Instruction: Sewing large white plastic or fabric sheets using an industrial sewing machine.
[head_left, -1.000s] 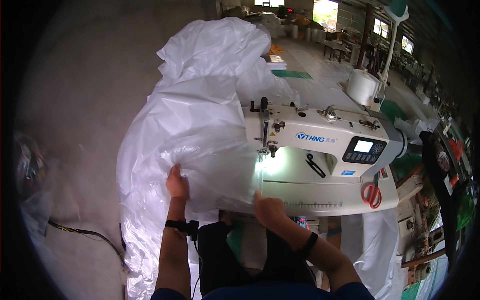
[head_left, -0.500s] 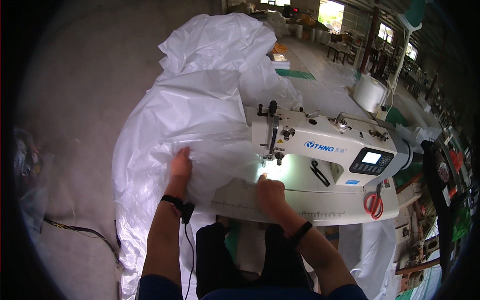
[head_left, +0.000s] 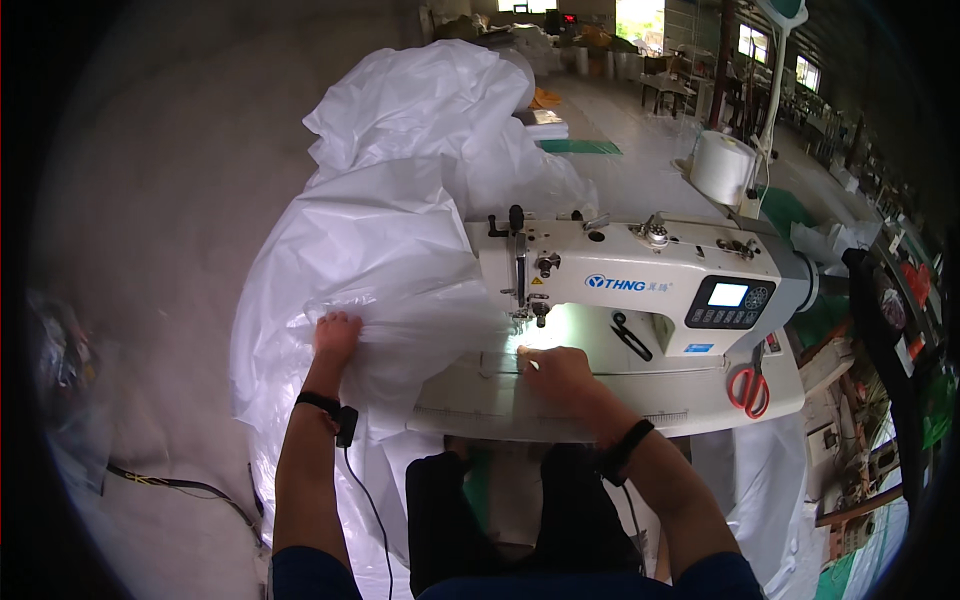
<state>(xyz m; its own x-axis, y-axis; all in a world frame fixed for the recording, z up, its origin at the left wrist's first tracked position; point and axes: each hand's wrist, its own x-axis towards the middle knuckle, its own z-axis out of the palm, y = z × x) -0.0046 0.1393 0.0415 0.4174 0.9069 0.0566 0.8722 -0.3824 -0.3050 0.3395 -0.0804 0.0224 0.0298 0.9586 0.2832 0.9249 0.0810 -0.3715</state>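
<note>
The white plastic sheet (head_left: 400, 230) fills the upper left and centre of the frame and hangs over the left edge of the table (head_left: 600, 400). The left hand (head_left: 335, 335) grips a fold of it, fingers clenched on the material. The right hand (head_left: 560, 372) lies flat on the table just below the needle, fingers released and pressing down. The white sewing machine (head_left: 650, 285) stands behind it. Red scissors (head_left: 748, 385) lie at the right, a thread cone (head_left: 720, 168) at upper right.
</note>
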